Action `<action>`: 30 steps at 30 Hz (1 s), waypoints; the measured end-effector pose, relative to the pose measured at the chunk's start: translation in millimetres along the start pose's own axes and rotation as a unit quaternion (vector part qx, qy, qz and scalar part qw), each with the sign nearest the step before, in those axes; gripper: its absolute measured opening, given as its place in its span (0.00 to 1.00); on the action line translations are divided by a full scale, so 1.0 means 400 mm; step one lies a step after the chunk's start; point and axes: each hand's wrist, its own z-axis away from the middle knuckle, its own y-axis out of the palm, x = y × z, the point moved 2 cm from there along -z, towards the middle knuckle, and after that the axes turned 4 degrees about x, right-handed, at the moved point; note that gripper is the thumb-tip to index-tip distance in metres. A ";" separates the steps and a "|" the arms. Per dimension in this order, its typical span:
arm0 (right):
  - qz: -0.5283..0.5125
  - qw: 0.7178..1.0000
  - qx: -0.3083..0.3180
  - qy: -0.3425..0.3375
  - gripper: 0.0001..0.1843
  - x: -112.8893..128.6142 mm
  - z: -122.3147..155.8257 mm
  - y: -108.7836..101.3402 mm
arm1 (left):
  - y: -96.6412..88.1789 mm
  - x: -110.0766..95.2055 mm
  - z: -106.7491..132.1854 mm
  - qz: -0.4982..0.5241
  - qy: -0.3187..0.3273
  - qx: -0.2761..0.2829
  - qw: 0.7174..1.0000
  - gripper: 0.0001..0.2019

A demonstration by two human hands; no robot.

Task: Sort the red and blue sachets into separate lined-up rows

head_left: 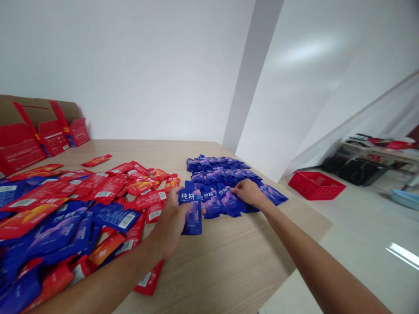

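My left hand (pixel 172 220) grips a blue pouch (pixel 192 211) with white lettering, held upright at the near left end of the blue rows. At the front row of blue pouches (pixel 212 203), my right hand (pixel 248 191) has its fingers pinched together at a pouch's top edge; whether it grips that pouch is hidden. Several rows of blue pouches (pixel 218 163) lie overlapping behind, faces up. Left of my left hand spreads a loose heap of red pouches (pixel 106 187) mixed with blue pouches (pixel 62 226).
Open red cartons (pixel 54 135) stand along the wall at the back left of the wooden table (pixel 209 270). A red crate (pixel 316 185) sits on the floor to the right. Beyond it are a cluttered table (pixel 382 150) and a light-blue basin (pixel 406 198).
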 end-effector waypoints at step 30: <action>0.255 0.958 -0.088 0.096 0.19 -0.185 0.036 -0.200 | -0.257 -0.273 0.076 -0.231 0.222 -0.138 0.937 0.31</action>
